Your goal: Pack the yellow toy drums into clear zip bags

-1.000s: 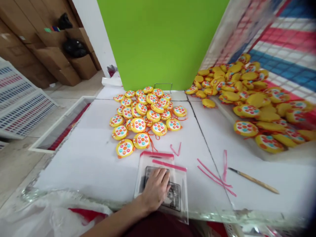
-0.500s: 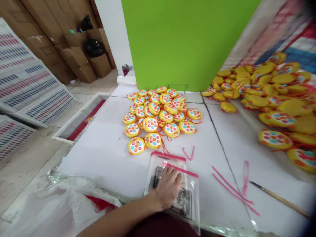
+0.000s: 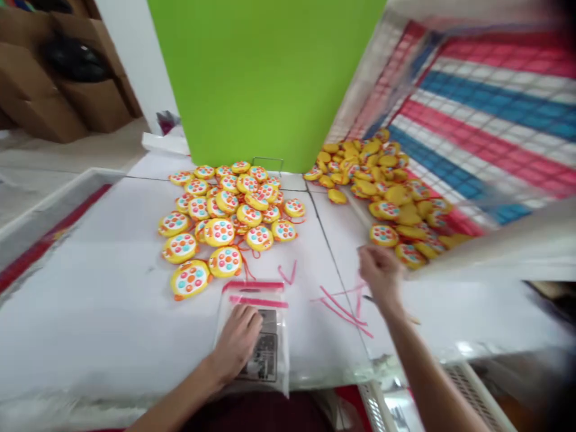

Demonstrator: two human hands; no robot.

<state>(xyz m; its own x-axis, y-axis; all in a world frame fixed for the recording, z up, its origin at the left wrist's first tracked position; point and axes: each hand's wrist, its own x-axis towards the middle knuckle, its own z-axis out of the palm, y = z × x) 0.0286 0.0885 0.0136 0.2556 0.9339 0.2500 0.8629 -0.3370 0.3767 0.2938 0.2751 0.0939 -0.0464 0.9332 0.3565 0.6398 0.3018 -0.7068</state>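
My left hand point(image 3: 238, 339) presses down on a stack of clear plastic bags point(image 3: 279, 354) with pink edge strips and dark print, its fingers curled together. Out to the right, my right hand point(image 3: 382, 273) is closed in a blurred fist above the table. A thin pink strip point(image 3: 330, 296) trails leftward from beneath its fingers. Other pink strips point(image 3: 344, 312) lie loose between my hands. Past the bags sits a pile of yellow animal-shaped toys point(image 3: 220, 232) with coloured dots and orange cords. A brush-like stick point(image 3: 411, 320) is partly hidden by my right forearm.
More yellow toys point(image 3: 396, 195) are heaped at the right, against a striped sheet behind wire mesh point(image 3: 472, 138). A green panel point(image 3: 265, 78) stands at the back. Cardboard boxes point(image 3: 36, 114) are at the far left, and a white-rimmed crate point(image 3: 54, 207) is beside the table.
The view has swung right. My right hand has come into view with a pink strip trailing from it. My left hand stays on the bags.
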